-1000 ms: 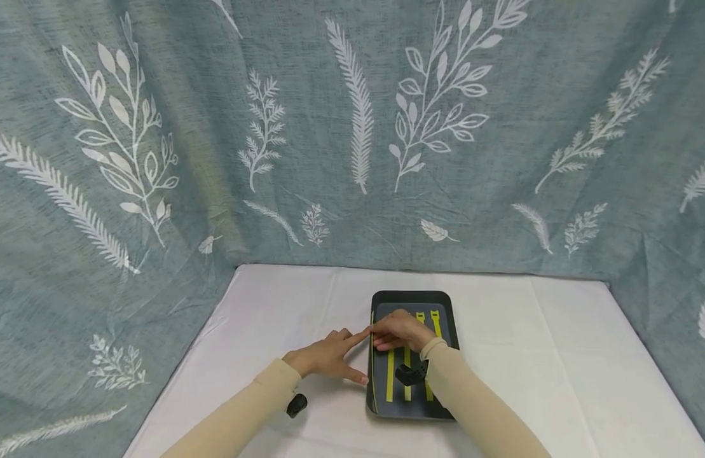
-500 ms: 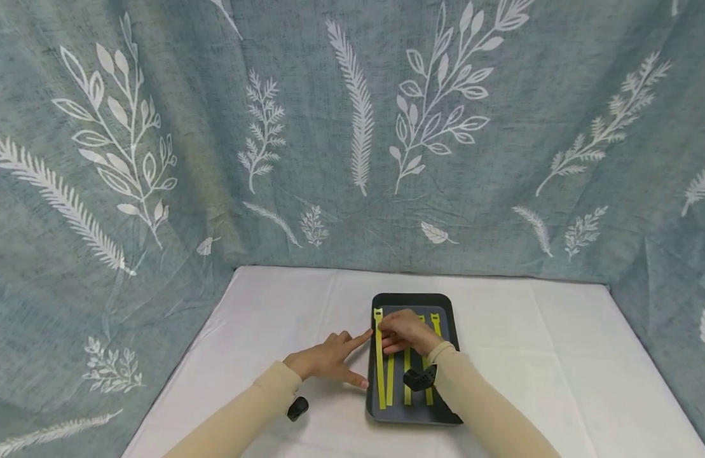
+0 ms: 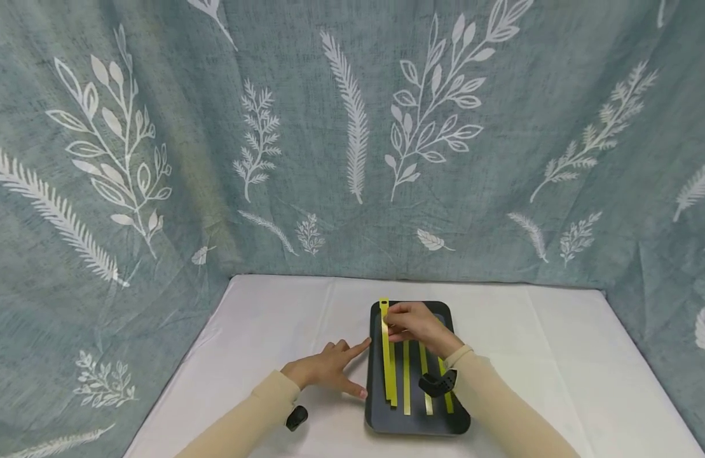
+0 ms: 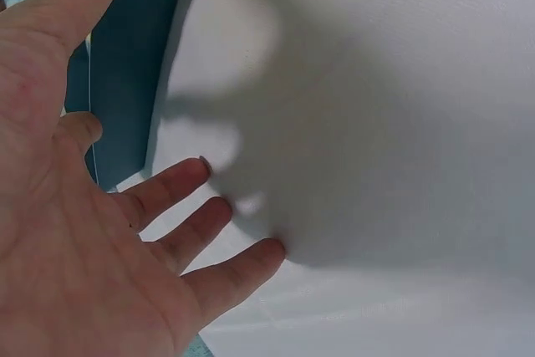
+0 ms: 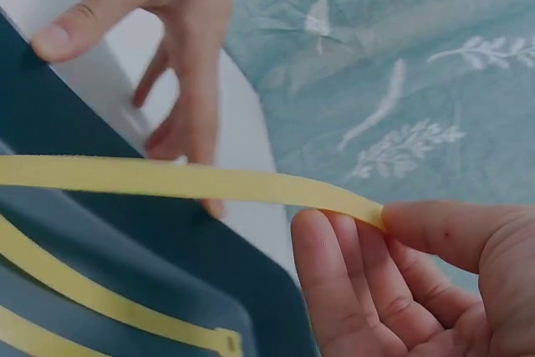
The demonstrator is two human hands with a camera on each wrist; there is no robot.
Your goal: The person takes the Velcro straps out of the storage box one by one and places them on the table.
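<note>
My right hand (image 3: 417,326) pinches a yellow hook-and-loop cable tie (image 3: 385,350) between thumb and fingers, near its slotted end. In the right wrist view this cable tie (image 5: 209,181) stretches above the dark tray (image 5: 259,269), bending a little toward the fingertips. Several more yellow cable ties (image 3: 406,381) lie lengthwise in the tray, one of them partly hidden beneath the held one. My left hand (image 3: 329,367) is spread at the tray's left side, index fingertip and thumb tip right at the rim. Its other fingers extend over the white cloth in the left wrist view.
A white cloth (image 3: 535,381) covers the table around the tray. Behind it hangs a blue-green curtain (image 3: 306,159) with white leaf patterns. Dark wrist cameras are on both sleeves; the right one (image 3: 438,383) overlaps the tray in the head view.
The pinched cable tie has come away from the tray's left wall and moved right, over a neighbouring one, with its slotted end raised. The left hand stays at the rim.
</note>
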